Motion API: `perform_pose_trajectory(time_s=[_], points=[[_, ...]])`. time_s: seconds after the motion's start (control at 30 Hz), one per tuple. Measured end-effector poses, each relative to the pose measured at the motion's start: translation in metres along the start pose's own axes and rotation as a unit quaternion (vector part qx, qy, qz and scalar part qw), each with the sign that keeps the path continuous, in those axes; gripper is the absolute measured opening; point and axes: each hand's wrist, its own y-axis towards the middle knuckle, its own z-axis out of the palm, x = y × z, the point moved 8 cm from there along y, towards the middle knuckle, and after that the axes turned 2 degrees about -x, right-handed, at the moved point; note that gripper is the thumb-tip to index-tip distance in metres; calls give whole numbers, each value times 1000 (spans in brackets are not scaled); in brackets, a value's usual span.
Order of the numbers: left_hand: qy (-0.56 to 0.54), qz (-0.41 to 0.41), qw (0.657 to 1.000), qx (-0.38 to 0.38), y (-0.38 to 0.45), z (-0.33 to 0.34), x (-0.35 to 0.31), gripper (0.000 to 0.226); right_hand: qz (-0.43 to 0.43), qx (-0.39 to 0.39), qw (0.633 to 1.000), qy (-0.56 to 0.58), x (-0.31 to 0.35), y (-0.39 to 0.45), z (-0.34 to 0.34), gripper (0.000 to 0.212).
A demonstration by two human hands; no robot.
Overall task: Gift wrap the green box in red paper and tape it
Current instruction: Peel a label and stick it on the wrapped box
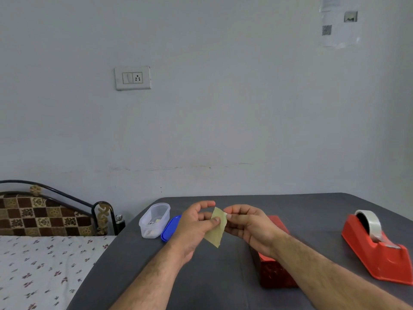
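Both hands are raised above the grey table [223, 276] and hold a small yellowish-green slip of paper [216, 231] between them. My left hand [196, 222] pinches its left side with thumb and fingers. My right hand [248, 224] pinches its upper right edge. A box wrapped in shiny red paper [276, 271] lies on the table beneath my right forearm, which hides part of it. No green surface of the box shows. A red tape dispenser [377, 249] with a roll of clear tape stands at the right.
A clear plastic container [154, 220] holding small bits sits at the table's far left, with its blue lid [171, 229] beside it. A bed with a floral sheet [44, 269] and a patterned headboard adjoins the table on the left. A wall stands close behind.
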Motion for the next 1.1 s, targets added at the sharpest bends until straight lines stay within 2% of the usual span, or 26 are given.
perform_pose_trajectory(time_s=[0.2, 0.27, 0.53, 0.63, 0.77, 0.83, 0.93, 1.0, 1.1], points=[[-7, 10, 1000, -1, 0, -11, -2, 36, 51, 3, 997, -53, -5, 0, 4, 20], [3, 18, 1000, 5, -2, -11, -4, 35, 62, 11, 996, -69, -6, 0, 9, 25], [27, 29, 999, -17, -6, -10, -8, 32, 54, -19, 991, -123, -5, 0, 14, 15], [42, 25, 998, -27, -6, -11, -7, 33, 55, -34, 989, -133, -4, 0, 13, 20], [62, 22, 997, -45, -7, -12, -7, 30, 41, -53, 987, -149, -4, 2, 10, 11], [98, 50, 991, -71, -8, -14, -9, 31, 32, -67, 986, -152, -5, 4, 6, 10], [197, 137, 962, -129, -11, -17, -23, 26, 14, -95, 983, -158, -5, 7, -1, 13], [205, 150, 960, -120, -12, -12, -30, 16, 1, -102, 982, -161, -4, 8, -3, 15], [187, 105, 973, -83, -12, -4, -30, 11, -13, -99, 981, -164, -4, 8, -3, 15]])
